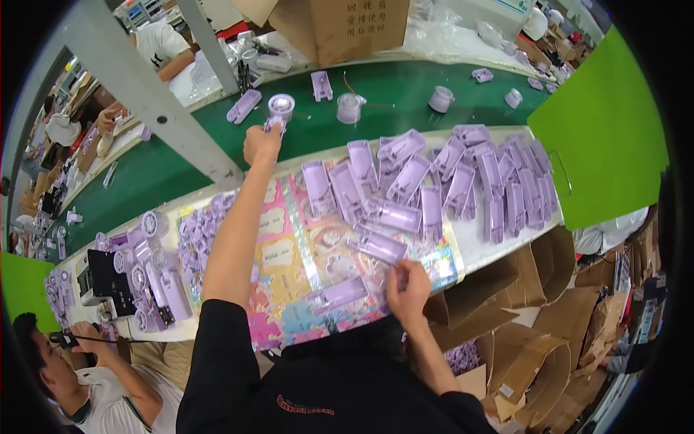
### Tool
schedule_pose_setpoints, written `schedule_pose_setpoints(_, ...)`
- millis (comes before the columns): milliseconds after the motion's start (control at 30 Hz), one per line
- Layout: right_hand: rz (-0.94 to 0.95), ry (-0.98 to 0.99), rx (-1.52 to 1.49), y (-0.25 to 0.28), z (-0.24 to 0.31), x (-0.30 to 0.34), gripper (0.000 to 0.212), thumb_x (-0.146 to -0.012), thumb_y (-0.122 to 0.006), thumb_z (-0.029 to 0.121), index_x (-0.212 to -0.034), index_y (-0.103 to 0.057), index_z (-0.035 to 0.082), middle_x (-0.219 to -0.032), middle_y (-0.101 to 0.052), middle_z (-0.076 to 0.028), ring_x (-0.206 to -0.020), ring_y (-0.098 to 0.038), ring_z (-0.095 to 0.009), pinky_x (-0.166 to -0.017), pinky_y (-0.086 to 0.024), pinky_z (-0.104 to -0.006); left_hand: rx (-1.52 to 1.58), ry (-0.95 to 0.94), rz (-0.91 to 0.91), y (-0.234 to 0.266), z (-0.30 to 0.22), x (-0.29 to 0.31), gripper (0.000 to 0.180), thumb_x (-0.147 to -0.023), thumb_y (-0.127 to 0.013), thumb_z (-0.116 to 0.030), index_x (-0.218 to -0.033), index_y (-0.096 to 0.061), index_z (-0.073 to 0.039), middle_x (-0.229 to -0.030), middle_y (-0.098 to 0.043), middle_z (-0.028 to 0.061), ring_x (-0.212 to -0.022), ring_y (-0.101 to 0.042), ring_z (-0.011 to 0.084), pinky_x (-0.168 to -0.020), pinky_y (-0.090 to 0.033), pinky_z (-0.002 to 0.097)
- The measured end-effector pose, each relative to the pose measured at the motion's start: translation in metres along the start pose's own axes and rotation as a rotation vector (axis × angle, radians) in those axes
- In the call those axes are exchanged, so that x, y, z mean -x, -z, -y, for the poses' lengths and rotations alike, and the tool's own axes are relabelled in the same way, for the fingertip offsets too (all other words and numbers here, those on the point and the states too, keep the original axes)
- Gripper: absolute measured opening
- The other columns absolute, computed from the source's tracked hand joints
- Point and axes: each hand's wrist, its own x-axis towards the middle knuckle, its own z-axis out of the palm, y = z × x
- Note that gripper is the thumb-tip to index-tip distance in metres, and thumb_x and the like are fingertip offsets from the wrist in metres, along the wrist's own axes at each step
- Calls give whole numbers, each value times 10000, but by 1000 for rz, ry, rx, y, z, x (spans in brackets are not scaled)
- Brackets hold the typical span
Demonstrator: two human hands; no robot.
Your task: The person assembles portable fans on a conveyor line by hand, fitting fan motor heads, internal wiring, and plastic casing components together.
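Note:
My left hand (262,145) reaches over the green conveyor belt (412,108), closed on the lower end of a purple plastic part with a round head (281,106). Near the front edge of the table, my right hand (409,293) has its thumb and fingertips closed at the right end of a purple half shell (381,246). Another half shell (340,294) lies to its left on the colourful printed mat (278,253). Many open half shells (408,177) are heaped beyond and to the right of that hand. Small purple pieces (202,235) form a pile beside my left forearm.
Purple cups (349,108) with thin wires and loose shells (322,85) sit on the belt. Round-headed purple assemblies (148,267) stand at the left by a black box (110,283). A grey post (155,108) rises left. Open cartons (535,340) are below right; a co-worker (94,376) sits lower left.

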Motion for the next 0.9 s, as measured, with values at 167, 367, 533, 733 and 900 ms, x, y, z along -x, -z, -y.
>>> schedule_pose_setpoints(167, -34, -41, 31, 1, -13, 9, 187, -803, -742, 45, -965, -647, 50, -801, -636, -105, -665, -602, -297, -603, -456, -399, -146, -28, -151, -18, 2, -19, 570, -769, -756, -372, -1238, -683, -55, -1270, -615, 198, -1220, -574, 374, -1047, -451, 475)
schedule_pose_setpoints(367, 15, 4, 9, 6, -14, -1, 259, -747, -796, 54, -954, -643, 69, -751, -632, -61, -626, -582, -264, -585, -439, -388, 21, -173, -394, -12, -33, -98, 577, -745, -735, -313, -1277, -641, -111, -1302, -588, 187, -1261, -532, 370, -1079, -407, 506)
schedule_pose_setpoints(533, 15, -45, -52, 4, -9, -2, 261, -755, -797, 75, -954, -628, 70, -708, -605, -49, -591, -568, -255, -552, -422, -373, -405, 114, 145, -2, -17, -222, 649, -753, -733, -410, -1329, -667, -117, -1452, -594, 144, -1356, -545, 351, -1101, -423, 498)
schedule_pose_setpoints(733, -16, -37, -3, 6, -12, -4, 255, -736, -779, 58, -927, -611, 76, -691, -591, -57, -565, -558, -261, -533, -412, -368, -727, -308, 310, -40, -31, -224, 500, -767, -751, -321, -1168, -726, -22, -1207, -705, 239, -1166, -673, 378, -988, -529, 459)
schedule_pose_setpoints(900, -36, -5, -32, 5, -7, -6, 257, -716, -759, 36, -917, -606, 84, -704, -607, -58, -564, -557, -267, -532, -403, -368, -445, -403, 452, -53, -72, -228, 529, -783, -760, -512, -994, -777, -27, -1070, -744, 220, -1005, -727, 345, -913, -556, 445)
